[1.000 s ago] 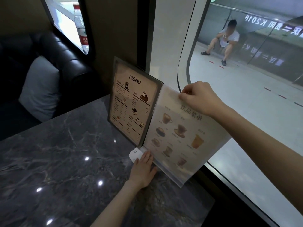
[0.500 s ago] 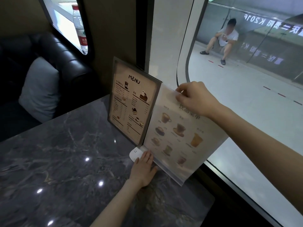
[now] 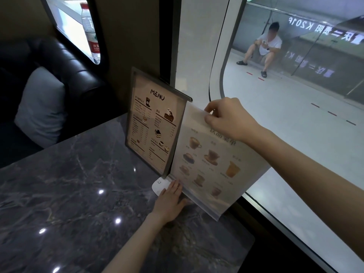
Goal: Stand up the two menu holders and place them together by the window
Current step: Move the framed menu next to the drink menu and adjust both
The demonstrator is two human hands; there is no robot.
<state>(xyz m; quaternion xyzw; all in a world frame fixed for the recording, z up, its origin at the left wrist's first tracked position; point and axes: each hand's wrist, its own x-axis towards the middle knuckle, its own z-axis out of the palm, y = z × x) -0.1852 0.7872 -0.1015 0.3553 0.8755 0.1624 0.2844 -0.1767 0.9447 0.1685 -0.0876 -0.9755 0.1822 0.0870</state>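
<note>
- Since a second earlier, little had changed: my right hand (image 3: 228, 117) had kept its pinch on the clear menu holder (image 3: 214, 164), now a touch more upright.
- My left hand (image 3: 170, 200) stayed flat and unclenched at its base, gripping nothing.
- Both holders stood on the counter (image 3: 78, 194) by the window (image 3: 295, 125), the clear one touching the framed menu holder (image 3: 155, 123).

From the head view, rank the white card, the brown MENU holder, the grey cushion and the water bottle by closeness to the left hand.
1. white card, touching the left hand at its fingertips.
2. brown MENU holder, upright just beyond.
3. grey cushion, far left on the sofa.
4. water bottle, high on the window ledge.
</note>
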